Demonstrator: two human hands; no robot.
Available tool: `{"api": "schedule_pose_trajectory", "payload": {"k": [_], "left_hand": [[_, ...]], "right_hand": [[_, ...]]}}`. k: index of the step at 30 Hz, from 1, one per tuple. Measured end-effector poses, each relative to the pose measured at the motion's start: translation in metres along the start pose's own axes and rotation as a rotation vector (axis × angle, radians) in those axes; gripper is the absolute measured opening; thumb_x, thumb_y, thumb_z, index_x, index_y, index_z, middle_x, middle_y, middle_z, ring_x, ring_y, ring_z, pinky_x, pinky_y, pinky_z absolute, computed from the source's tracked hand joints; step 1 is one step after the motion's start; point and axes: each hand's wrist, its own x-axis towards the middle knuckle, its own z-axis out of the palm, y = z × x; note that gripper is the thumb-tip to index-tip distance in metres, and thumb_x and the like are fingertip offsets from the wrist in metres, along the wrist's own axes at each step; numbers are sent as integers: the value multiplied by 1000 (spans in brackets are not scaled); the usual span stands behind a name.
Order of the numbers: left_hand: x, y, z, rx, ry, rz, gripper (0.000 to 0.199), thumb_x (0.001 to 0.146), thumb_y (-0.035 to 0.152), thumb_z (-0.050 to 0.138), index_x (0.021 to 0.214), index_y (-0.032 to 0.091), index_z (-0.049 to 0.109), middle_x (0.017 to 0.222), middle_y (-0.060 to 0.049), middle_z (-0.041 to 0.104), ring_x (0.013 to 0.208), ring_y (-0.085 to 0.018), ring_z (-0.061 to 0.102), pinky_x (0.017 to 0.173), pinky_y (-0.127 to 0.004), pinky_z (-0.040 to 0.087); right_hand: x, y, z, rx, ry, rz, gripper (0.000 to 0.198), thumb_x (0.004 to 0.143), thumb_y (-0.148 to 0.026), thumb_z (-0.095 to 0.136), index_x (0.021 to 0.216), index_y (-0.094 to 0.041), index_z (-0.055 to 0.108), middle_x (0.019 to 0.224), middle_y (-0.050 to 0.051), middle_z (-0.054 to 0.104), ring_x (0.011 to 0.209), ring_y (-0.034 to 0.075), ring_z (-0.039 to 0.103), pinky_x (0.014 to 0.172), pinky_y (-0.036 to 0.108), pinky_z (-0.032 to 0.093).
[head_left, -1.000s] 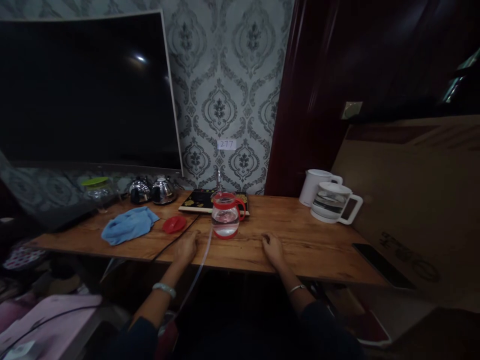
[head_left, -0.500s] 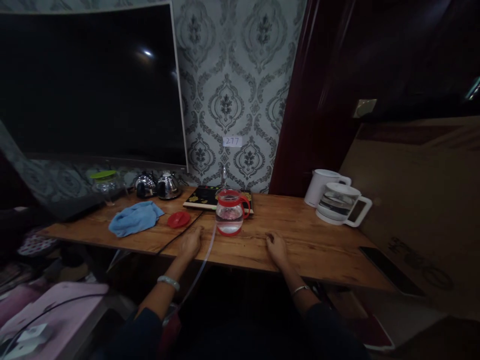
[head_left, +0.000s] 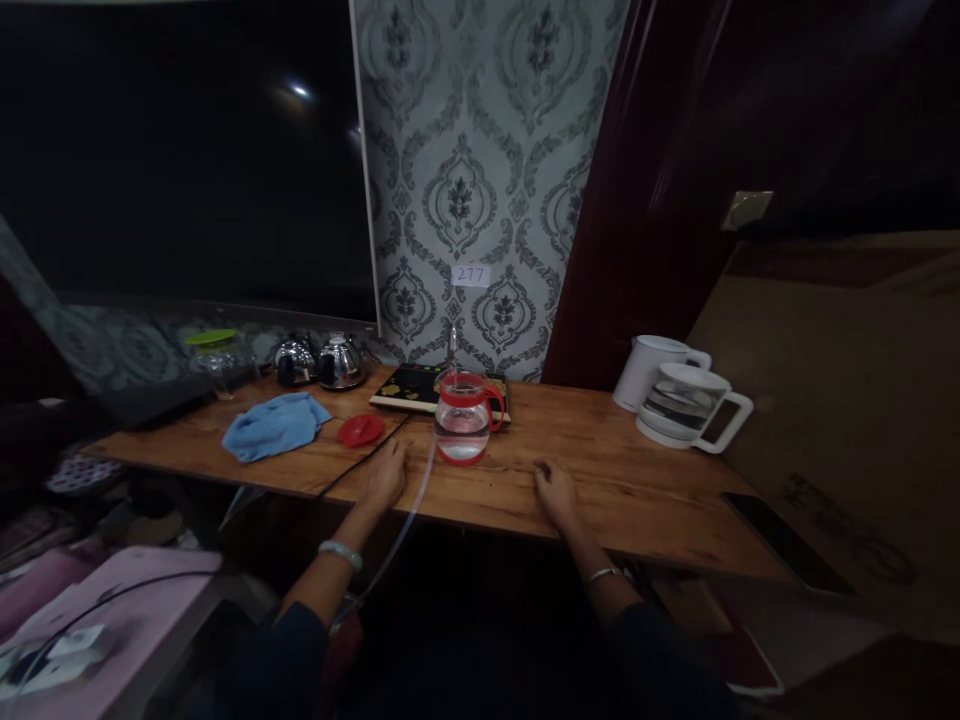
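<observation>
My left hand (head_left: 386,473) rests on the wooden table near its front edge, fingers loosely stretched and nothing in them. Just right of it stands a glass jug (head_left: 461,443) with a red rim, handle and base, part full of clear liquid. A clear tube (head_left: 422,492) runs beside the jug and down over the table edge. My right hand (head_left: 555,490) lies on the tabletop to the right of the jug, slightly curled but open, and holds nothing. Left of my left hand lies a red lid (head_left: 361,430). A black cable passes between them.
Behind the jug sits a black induction cooker (head_left: 405,386). A blue cloth (head_left: 276,427), two shiny kettles (head_left: 341,364) and a green-topped glass jug (head_left: 214,355) stand left. At right are a white kettle (head_left: 646,372), a white-handled glass pot (head_left: 681,405) and a phone (head_left: 784,540).
The view has shifted slightly, so the table things appear a little higher and to the right. Both hands stay in the same places on the table.
</observation>
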Motion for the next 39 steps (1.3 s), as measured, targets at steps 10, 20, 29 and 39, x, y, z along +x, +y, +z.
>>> {"api": "schedule_pose_trajectory", "payload": {"k": [10, 20, 29, 39], "left_hand": [[1, -3, 4, 10, 41, 16, 49, 86, 9, 36, 133, 16, 46, 114, -12, 56, 104, -22, 56, 90, -34, 45], [-1, -3, 2, 101, 66, 63, 38, 84, 12, 40, 118, 11, 56, 108, -13, 54, 99, -23, 54, 89, -34, 44], [-1, -3, 1, 112, 60, 65, 28, 87, 15, 39, 102, 16, 62, 98, -10, 56, 94, -22, 53, 84, -35, 43], [-1, -4, 0, 167, 35, 66, 26, 87, 14, 38, 92, 16, 64, 98, -10, 58, 94, -22, 54, 85, -34, 41]], "right_hand": [[0, -1, 0, 8, 18, -9, 26, 79, -16, 47, 90, -19, 70, 93, 7, 72, 90, 20, 64, 85, 30, 48], [0, -3, -1, 26, 37, 23, 27, 80, -18, 47, 95, -14, 69, 97, 11, 71, 92, 21, 64, 86, 31, 47], [0, -4, 0, 47, 33, 30, 28, 80, -17, 45, 93, -18, 70, 93, 7, 73, 88, 20, 66, 82, 29, 49], [-1, -7, -3, 30, 19, 25, 29, 80, -18, 45, 93, -18, 71, 95, 8, 73, 88, 20, 66, 80, 28, 49]]}}
